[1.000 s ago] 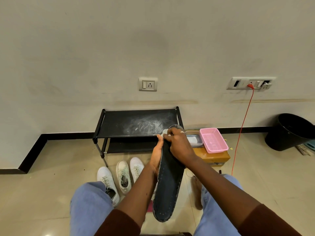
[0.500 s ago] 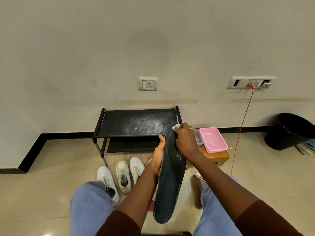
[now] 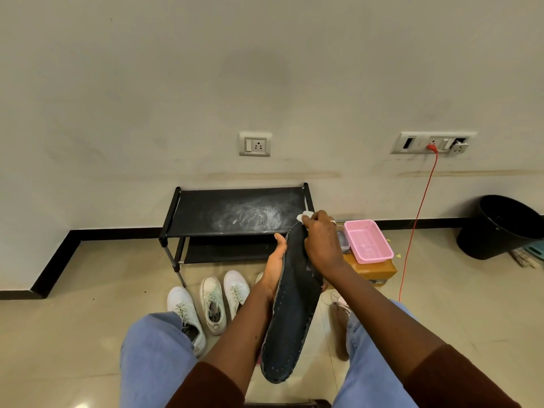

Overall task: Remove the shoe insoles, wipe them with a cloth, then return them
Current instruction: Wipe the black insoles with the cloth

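Head view of a seated person; 2 knees in blue jeans (image 3: 156,357) frame the lower edge. The dark insole (image 3: 294,313) is held in the air between the knees, above the tiled floor (image 3: 88,319), with its long axis running up and away from the camera. Small perforations and a line of stitching along its rim are visible. The left hand (image 3: 275,269) grips the insole at its left edge, thumb (image 3: 279,241) laid along the rim; the rest of that hand lies behind the insole and is hidden. The right hand (image 3: 322,245) has its fingers (image 3: 316,220) curled closed round a small white cloth (image 3: 306,214), which it presses against the upper end of the insole; only a corner of the cloth shows above the knuckles. Behind the hands a black 2-tier shoe rack (image 3: 235,213) stands against the wall, its top shelf smeared with white dust. 3 white shoes (image 3: 212,301) sit on the floor just before the rack, left of the left forearm. To the right of the rack a pink basket (image 3: 368,241) rests on a brown cardboard box (image 3: 374,270). A red cable (image 3: 418,216) hangs from the wall switch panel (image 3: 432,142), and a black bin (image 3: 500,228) stands at the far right.
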